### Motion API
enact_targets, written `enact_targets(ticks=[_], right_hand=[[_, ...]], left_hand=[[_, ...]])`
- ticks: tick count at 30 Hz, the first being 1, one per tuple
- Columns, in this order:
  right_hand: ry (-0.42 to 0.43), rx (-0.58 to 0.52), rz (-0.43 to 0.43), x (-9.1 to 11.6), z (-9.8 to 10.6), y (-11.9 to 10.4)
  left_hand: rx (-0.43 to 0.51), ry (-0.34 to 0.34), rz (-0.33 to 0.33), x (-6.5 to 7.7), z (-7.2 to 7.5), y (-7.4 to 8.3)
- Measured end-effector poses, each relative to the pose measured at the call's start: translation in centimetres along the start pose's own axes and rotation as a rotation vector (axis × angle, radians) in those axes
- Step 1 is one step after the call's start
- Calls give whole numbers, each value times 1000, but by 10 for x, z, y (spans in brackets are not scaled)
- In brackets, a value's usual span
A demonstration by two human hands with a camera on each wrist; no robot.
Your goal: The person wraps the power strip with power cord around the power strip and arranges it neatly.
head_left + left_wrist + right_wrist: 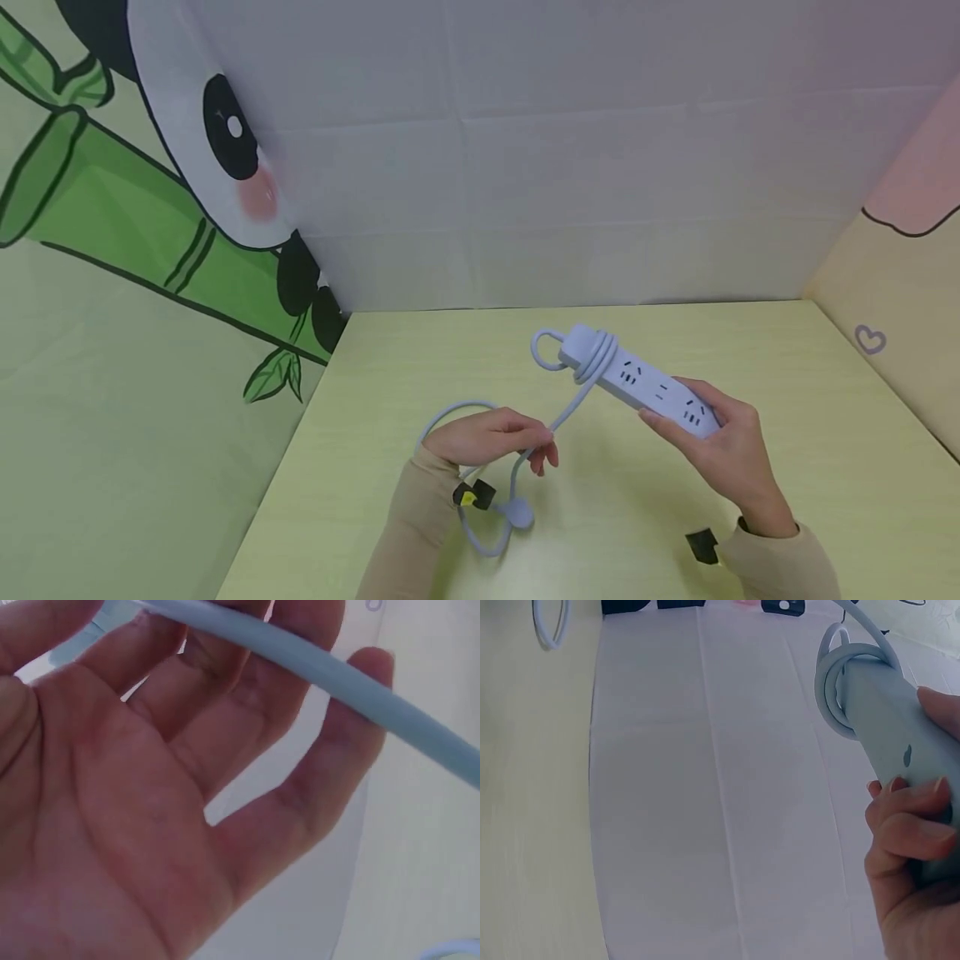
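Observation:
A white power strip (pixel 660 390) is tilted above the table, its socket face up. My right hand (pixel 731 446) grips its lower right end; in the right wrist view, fingers (pixel 911 825) curl against the underside. Several turns of the white cord (pixel 597 357) wrap the strip's far end, with a small loop sticking out there. From the wraps the cord runs down to my left hand (pixel 498 437), which pinches it between thumb and fingers. In the left wrist view the cord (pixel 322 671) crosses the fingers. Below that hand hangs the plug (pixel 517 512), beside a loose loop of cord.
The pale yellow table (pixel 420 358) meets a white back wall (pixel 555 208). Left stands a panel printed with a panda and green bamboo (pixel 150 217); right, a cream panel with a small heart (pixel 870 339). A black tag (pixel 702 546) sits by the right sleeve.

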State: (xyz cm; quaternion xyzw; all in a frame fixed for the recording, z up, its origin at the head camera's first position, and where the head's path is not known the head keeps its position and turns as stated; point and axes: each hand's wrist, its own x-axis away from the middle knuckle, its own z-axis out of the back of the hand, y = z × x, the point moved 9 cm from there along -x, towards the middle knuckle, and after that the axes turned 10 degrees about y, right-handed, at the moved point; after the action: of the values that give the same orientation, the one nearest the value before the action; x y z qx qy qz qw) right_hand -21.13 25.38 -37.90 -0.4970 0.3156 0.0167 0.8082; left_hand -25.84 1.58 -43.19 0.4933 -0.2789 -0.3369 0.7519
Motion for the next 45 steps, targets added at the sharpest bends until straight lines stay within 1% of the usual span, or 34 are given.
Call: enact_targets(ticks=[4, 8, 15, 22, 30, 37, 40, 45], right_hand=[[4, -18, -26, 1, 2, 4], [-4, -29, -48, 2, 2, 8], [-16, -61, -51, 2, 0, 11], [-44, -74, -52, 3, -1, 11], [-66, -97, -41, 3, -2, 13], [-83, -127, -24, 3, -3, 14], [-106, -147, -30, 4, -4, 14], [-129, -173, -21, 4, -6, 14]], left_hand=[[0, 5, 47, -4, 3, -14], [-17, 13, 64, -8, 5, -23], [-72, 45, 46, -11, 10, -24], [-104, 100, 45, -9, 18, -24], [-67, 192, 80, -11, 28, -30], [-51, 287, 147, -13, 35, -37], [-36, 306, 162, -13, 37, -39], [-8, 305, 152, -14, 38, -41]])
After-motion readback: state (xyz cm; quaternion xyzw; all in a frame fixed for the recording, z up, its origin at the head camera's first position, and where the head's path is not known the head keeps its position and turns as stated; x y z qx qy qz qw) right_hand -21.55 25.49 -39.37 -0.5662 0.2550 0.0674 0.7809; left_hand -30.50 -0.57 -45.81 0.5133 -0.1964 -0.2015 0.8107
